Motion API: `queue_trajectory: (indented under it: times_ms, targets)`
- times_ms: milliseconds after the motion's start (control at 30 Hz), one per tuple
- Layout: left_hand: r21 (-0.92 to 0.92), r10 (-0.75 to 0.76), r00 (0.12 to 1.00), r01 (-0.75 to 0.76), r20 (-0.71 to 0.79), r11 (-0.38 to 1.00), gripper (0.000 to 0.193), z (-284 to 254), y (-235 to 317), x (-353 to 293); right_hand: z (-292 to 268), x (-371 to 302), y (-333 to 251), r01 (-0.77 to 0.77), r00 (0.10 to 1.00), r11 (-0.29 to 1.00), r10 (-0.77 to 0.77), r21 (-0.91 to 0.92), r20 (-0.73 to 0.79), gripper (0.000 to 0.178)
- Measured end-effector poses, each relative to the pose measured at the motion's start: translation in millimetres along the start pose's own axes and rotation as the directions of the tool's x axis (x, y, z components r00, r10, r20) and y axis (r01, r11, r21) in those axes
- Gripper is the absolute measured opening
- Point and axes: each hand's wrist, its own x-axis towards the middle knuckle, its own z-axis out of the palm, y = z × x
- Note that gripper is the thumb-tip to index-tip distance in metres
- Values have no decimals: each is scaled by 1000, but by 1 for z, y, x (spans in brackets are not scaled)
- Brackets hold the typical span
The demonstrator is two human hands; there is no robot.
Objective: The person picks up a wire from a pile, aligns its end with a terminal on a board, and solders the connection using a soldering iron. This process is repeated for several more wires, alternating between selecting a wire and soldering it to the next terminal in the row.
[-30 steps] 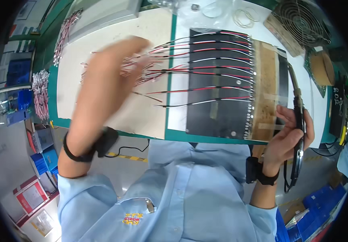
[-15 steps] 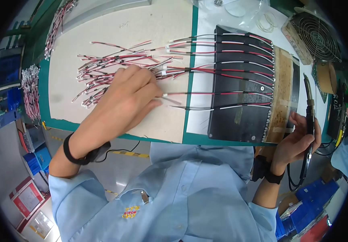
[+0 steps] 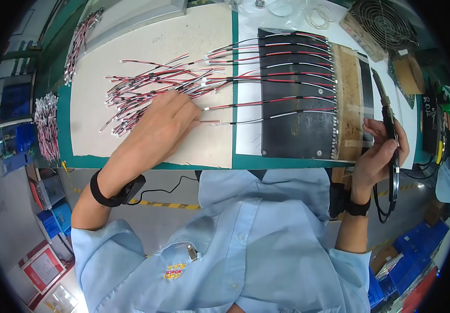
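Observation:
My left hand point(image 3: 165, 122) is over the near edge of a loose pile of red, white and black wire leads point(image 3: 136, 101). Its fingers are pinched together, and a thin wire lead point(image 3: 210, 122) sticks out from the fingertips. The far end of that lead lies near the left end of the lowest wire point(image 3: 266, 120) laid across a black board point(image 3: 293, 133). Several such wires run over this board to a row of small contacts at its right edge. My right hand point(image 3: 384, 151) grips a soldering iron point(image 3: 390, 122), its tip pointing up and away, right of the board.
A tan strip point(image 3: 347, 104) borders the board's right side. At the back right stand a round fan grille point(image 3: 384, 23) and a roll of brown tape point(image 3: 410, 73). More wire bundles point(image 3: 46, 128) lie at the left, near a metal frame point(image 3: 136, 23). The iron's cable point(image 3: 379, 208) hangs below the table edge.
The whole view has shifted a little. My left hand has moved slightly nearer to me relative to the wires, and the pinched lead, blurred before, now shows clearly. My right hand keeps holding the soldering iron.

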Motion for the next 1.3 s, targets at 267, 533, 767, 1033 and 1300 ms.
queue_trajectory:
  times_ms: [267, 533, 767, 1033, 1300]
  targets:
    - [87, -215, 944, 243, -250, 966, 14, -51, -4, 2, -13, 12, -19, 79, 994, 997, -77, -26, 75, 49]
    - [-844, -383, 849, 474, 364, 250, 10, -33, 111, 50, -16, -3, -80, -190, 834, 976, 102, 109, 541, 42]
    - [-837, -230, 901, 429, 369, 339, 9, -18, 140, 90, 0, -1, -86, -325, 891, 867, 145, 379, 431, 43]
    - [-835, -149, 840, 538, 522, 112, 14, -18, 141, 109, -9, 5, -83, -412, 887, 775, 221, 479, 406, 41]
    - [-882, -101, 877, 471, 471, -18, 11, -7, 141, 106, -20, 5, -83, -292, 882, 899, 120, 326, 457, 39]
